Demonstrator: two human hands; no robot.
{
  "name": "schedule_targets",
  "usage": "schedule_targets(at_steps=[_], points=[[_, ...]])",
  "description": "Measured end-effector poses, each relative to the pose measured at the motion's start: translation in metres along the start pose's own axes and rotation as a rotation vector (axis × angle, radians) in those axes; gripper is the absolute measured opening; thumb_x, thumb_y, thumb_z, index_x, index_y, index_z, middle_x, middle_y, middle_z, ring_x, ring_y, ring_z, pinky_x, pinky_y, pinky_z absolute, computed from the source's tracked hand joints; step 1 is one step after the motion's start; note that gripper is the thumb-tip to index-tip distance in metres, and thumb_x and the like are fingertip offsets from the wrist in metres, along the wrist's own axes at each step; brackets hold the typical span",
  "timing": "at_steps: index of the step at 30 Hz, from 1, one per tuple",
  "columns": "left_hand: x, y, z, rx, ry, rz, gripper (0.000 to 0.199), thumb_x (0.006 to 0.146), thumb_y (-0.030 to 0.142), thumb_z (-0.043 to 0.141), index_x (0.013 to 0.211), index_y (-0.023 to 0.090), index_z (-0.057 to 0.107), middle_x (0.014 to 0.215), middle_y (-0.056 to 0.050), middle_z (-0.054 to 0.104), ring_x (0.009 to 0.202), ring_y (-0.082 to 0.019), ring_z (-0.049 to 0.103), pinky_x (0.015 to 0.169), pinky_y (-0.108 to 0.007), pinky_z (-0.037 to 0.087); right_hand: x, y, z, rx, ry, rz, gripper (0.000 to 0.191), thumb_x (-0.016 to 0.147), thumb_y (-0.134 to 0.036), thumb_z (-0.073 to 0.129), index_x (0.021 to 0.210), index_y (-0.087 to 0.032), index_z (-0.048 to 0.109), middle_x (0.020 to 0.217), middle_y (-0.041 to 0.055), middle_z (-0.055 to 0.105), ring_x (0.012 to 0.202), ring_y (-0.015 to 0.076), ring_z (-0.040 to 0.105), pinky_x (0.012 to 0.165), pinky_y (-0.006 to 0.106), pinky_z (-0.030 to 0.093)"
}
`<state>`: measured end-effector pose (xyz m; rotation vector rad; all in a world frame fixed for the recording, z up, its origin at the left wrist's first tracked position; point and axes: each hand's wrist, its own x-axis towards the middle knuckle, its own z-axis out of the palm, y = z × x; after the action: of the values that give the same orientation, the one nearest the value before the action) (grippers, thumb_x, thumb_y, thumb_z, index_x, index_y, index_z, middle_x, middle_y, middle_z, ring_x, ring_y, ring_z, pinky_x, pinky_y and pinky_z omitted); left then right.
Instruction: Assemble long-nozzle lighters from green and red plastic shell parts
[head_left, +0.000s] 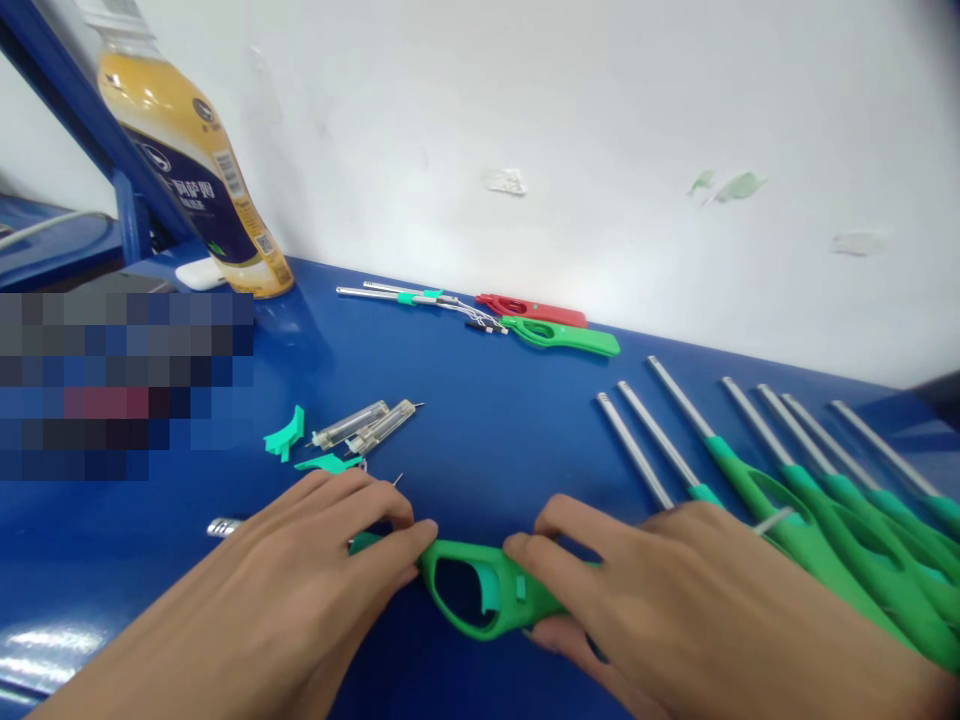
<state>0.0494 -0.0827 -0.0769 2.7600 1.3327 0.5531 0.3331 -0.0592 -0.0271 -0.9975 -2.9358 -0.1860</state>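
Observation:
A green stick lighter [504, 562] lies level between my two hands just above the blue table, its teal trigger visible inside the finger loop. My left hand [322, 560] grips its front end by the loop, thumb and fingers pressed together. A silver metal tip [223, 526] pokes out left of that hand. My right hand [645, 580] closes around the handle, with fingers on top and thumb below, hiding its rear end. Beyond my left hand are loose teal trigger pieces [285, 437] and clear cylinders [382, 428] with thin metal pins.
Several green lighters with metal tubes [757, 490] lie at the right, close to my right hand. By the white wall are metal tubes with wires [397, 295], a red handle [536, 310] and a green handle [574, 338]. A drink bottle [199, 170] stands back left.

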Motion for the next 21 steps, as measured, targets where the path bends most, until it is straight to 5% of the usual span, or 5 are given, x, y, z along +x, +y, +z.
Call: schedule_targets(at_steps=[7,15,21], points=[[0.001,0.002,0.003,-0.015,-0.002,-0.031,0.048,0.101,0.006,0.041,0.118,0.036,0.075,0.109,0.001,0.075,0.099,-0.021,0.074,0.092,-0.037,0.060,0.001,0.000,-0.001,0.049,-0.046,0.001,0.025,0.088,-0.023,0.082,0.103,-0.026,0.062,0.093,-0.0046,0.073,0.055,0.0179,0.070,0.042,0.037,0.025],[0.022,0.008,0.005,-0.030,0.111,-0.079,0.025,0.102,0.034,0.064,0.124,0.033,0.078,0.105,-0.005,0.076,0.103,-0.024,0.073,0.096,-0.036,0.063,0.001,-0.003,0.007,0.027,0.023,0.013,0.016,0.096,-0.022,0.069,0.110,-0.026,0.064,0.093,-0.0056,0.072,0.041,0.0119,0.060,0.038,0.035,0.029],[0.008,0.005,0.013,-0.015,0.079,-0.069,0.031,0.105,0.023,0.056,0.127,0.031,0.077,0.106,-0.005,0.076,0.102,-0.022,0.072,0.097,-0.036,0.061,-0.001,-0.005,0.010,0.025,0.031,0.051,0.022,0.094,-0.016,0.063,0.112,-0.027,0.064,0.092,-0.0033,0.075,0.036,0.0121,0.059,0.037,0.032,0.025]])
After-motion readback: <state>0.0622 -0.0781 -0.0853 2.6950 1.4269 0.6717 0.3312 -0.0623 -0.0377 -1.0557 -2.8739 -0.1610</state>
